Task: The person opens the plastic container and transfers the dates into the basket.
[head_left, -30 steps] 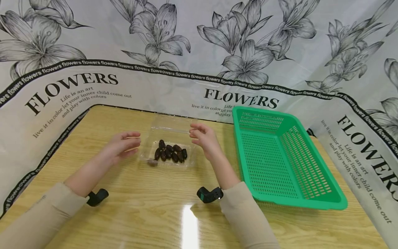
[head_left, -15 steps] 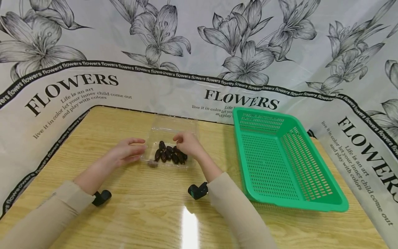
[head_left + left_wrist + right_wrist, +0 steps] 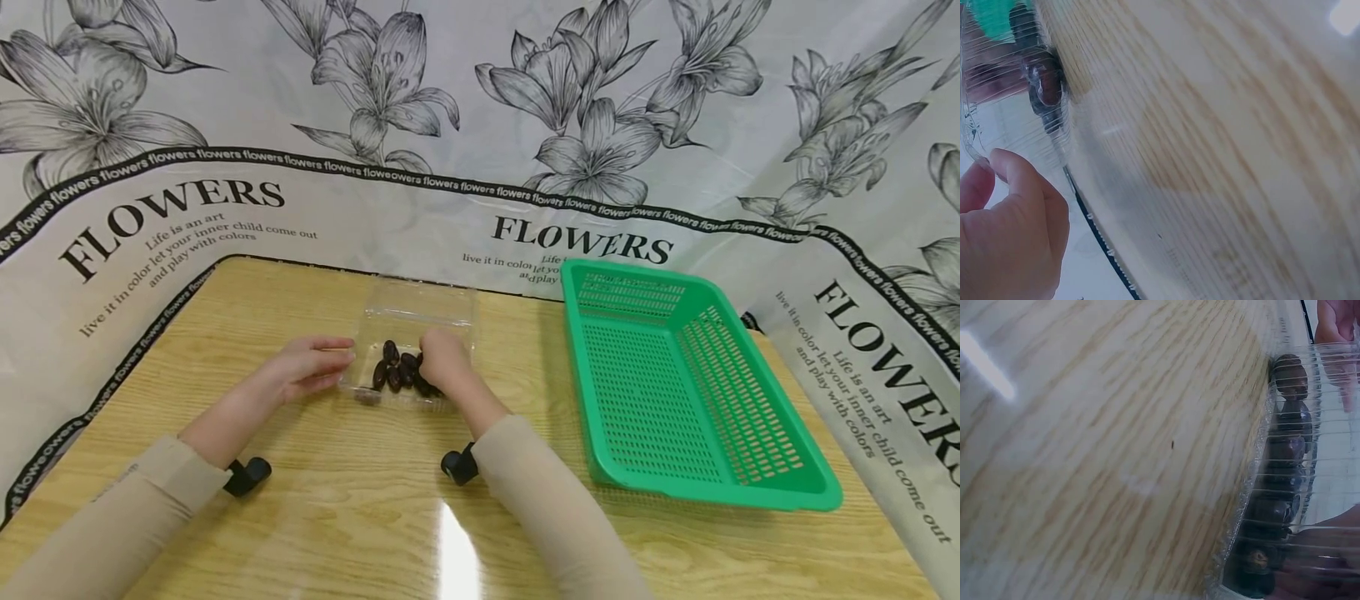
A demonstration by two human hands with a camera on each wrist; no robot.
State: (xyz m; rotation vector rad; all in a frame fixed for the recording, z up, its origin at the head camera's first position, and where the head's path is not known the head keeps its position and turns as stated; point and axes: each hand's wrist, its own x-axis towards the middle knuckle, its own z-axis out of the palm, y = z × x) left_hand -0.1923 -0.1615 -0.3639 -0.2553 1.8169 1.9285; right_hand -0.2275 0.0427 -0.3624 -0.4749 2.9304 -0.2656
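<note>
A clear plastic box point(image 3: 420, 315) stands on the table, its lid folded back. Several dark brown dates point(image 3: 381, 372) lie inside. My left hand point(image 3: 313, 367) is at the box's left side; in the left wrist view its thumb and forefinger point(image 3: 1016, 172) pinch the rim. My right hand point(image 3: 447, 360) reaches down into the right part of the box, over the dates there, its fingers hidden behind the back of the hand. In the right wrist view, dates point(image 3: 1291, 378) line the ribbed wall, with the right hand point(image 3: 1335, 550) close against them. I cannot tell whether it grips one.
A green perforated basket point(image 3: 585, 392) stands to the right of the box. The wooden table point(image 3: 352, 500) has a glare patch near the front. A white flower-printed cloth point(image 3: 420, 208) hangs behind and along both sides. A black wrist camera point(image 3: 247, 477) sits below each hand.
My right hand has moved left and down from beside the box into it, over the dates. The left hand has shifted slightly right to the box's rim.
</note>
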